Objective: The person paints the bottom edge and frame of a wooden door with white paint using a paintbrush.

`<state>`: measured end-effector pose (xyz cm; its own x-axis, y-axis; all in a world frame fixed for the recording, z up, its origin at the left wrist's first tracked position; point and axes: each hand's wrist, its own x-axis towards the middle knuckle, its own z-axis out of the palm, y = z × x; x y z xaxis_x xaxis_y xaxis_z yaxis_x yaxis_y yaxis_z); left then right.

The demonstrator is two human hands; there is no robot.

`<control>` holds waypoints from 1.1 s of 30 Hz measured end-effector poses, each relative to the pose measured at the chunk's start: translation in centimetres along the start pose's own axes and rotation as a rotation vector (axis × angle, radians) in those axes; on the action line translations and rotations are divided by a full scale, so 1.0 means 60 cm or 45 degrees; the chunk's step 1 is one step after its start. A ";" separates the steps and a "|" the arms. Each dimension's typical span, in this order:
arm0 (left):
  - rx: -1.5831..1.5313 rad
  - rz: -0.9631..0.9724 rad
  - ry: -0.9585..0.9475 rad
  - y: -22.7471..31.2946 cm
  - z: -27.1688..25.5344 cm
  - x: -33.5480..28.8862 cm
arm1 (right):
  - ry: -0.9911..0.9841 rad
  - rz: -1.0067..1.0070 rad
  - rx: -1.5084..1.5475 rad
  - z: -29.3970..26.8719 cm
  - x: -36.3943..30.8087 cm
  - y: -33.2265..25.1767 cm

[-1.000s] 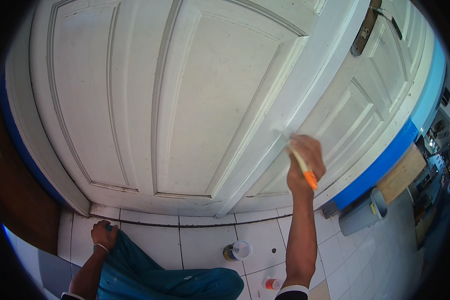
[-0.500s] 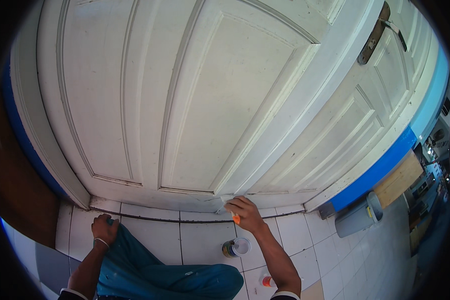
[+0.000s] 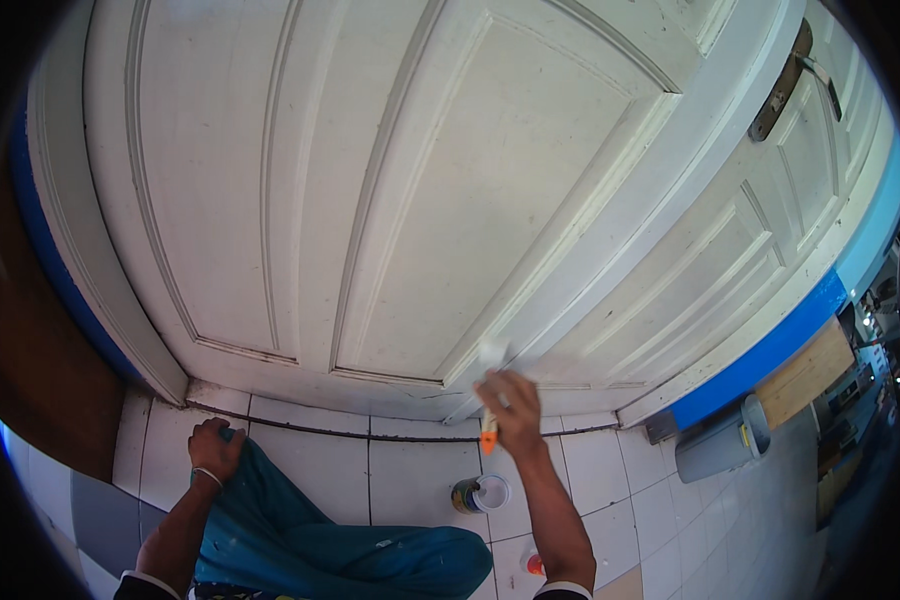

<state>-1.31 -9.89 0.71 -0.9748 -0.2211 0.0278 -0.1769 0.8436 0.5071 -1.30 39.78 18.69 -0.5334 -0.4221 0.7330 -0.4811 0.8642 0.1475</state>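
My right hand (image 3: 511,410) is closed round a paintbrush (image 3: 489,432) with an orange handle end. Its pale bristles (image 3: 493,351), blurred by motion, point up against the white door (image 3: 500,190), low on the upright strip where the two leaves meet. At the left my left hand (image 3: 216,447) is closed over the knee of my teal trousers (image 3: 270,510), fingers curled round the cloth. Below the brush, on the tiles, stands an open paint can (image 3: 467,496) with a white-rimmed mouth, some pale content showing inside.
A small orange-and-white container (image 3: 535,564) stands near my right forearm. A grey bin (image 3: 715,450) and a wooden board (image 3: 805,372) are at the right, by a blue wall band. A dark strip (image 3: 320,433) runs along the door's foot. A metal handle (image 3: 805,70) sticks out at the upper right.
My right hand has moved up and to the right with the paintbrush, from the door's bottom edge to higher on the upright strip. The view has shifted slightly; my left hand stays on the knee.
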 end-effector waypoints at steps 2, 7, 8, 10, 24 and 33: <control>-0.006 0.006 0.016 0.000 0.001 0.002 | -0.161 -0.016 0.090 0.034 -0.054 -0.003; 0.011 -0.027 -0.016 0.008 -0.008 0.001 | -0.183 0.099 0.480 0.030 -0.031 0.013; 0.015 -0.033 -0.018 0.008 -0.009 -0.001 | -0.086 0.109 0.466 0.014 0.001 0.021; 0.026 -0.045 -0.044 0.010 -0.009 0.003 | 0.167 0.085 0.380 -0.025 0.067 0.047; -0.011 0.054 0.011 -0.021 0.014 0.008 | -0.302 0.106 0.331 -0.030 0.017 0.011; -0.044 0.065 0.039 -0.031 0.012 -0.002 | 0.438 0.251 0.288 -0.262 0.362 0.076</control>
<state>-0.98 -11.09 -0.83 -0.9777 -0.1938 0.0807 -0.1218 0.8367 0.5339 -4.14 38.87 45.71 -0.3864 -0.1067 0.9161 -0.5540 0.8210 -0.1381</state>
